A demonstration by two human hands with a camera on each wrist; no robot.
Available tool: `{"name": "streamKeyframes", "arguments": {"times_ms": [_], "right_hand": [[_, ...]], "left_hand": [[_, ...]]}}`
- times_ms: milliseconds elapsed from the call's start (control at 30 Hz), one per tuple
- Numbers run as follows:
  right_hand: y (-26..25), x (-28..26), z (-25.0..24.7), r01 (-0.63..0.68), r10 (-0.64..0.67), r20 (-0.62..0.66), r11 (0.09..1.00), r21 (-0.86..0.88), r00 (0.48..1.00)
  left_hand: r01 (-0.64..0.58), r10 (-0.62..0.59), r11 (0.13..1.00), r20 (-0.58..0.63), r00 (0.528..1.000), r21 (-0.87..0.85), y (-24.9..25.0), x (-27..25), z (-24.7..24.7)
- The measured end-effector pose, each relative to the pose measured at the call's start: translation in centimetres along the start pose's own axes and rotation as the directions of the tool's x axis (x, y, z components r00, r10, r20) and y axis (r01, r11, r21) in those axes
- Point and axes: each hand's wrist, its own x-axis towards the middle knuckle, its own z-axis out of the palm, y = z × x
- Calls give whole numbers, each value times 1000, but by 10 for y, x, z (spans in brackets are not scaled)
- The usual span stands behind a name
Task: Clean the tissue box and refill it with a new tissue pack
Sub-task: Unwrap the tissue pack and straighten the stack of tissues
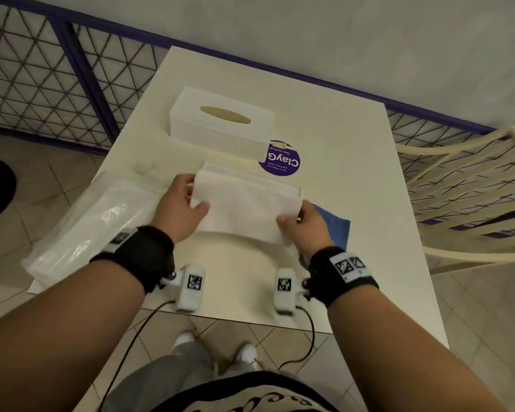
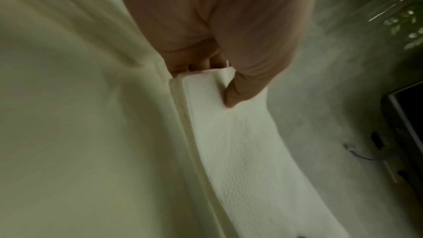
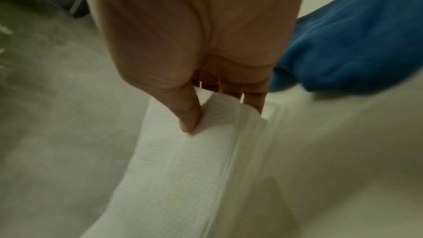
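I see my left hand (image 1: 177, 209) and right hand (image 1: 305, 226) each pinching one white tissue stack (image 1: 244, 209) with thumb over fingers (image 3: 254, 97); one white slotted tissue box (image 1: 220, 126) stands beyond.

A white tabletop (image 1: 339, 138) stands on beige floor tiles (image 1: 27, 188), beside a purple-framed lattice railing (image 1: 72, 69), a cream chair (image 1: 473, 188) and a pale wall (image 1: 339, 31).

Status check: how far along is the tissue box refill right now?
Done, apparently: the tissue stack is out of its plastic wrapper, which lies at the table's left edge, and the blue cloth is set down. In hand: left hand and right hand grip the stack's ends. Left: the tissue box shows no tissue at its slot, so loading remains.
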Motion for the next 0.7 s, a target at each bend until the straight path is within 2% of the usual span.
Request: {"name": "streamKeyframes", "arguments": {"times_ms": [200,433,533,700], "right_hand": [[-23,50,0,-88,92,-169,996,34,981],[-19,68,2,-201,184,-93,956,-215,978],[-21,69,4,-160,134,-130,962,-219,982],[-48,57,34,68,-93,-168,986,-151,981]], "left_hand": [[60,-57,994,-30,998,88,28,57,7],[125,-131,980,29,991,155,9,75,22],[93,-97,978,13,995,186,9,69,17],[-91,122,951,-89,989,295,16,32,-25]]}}
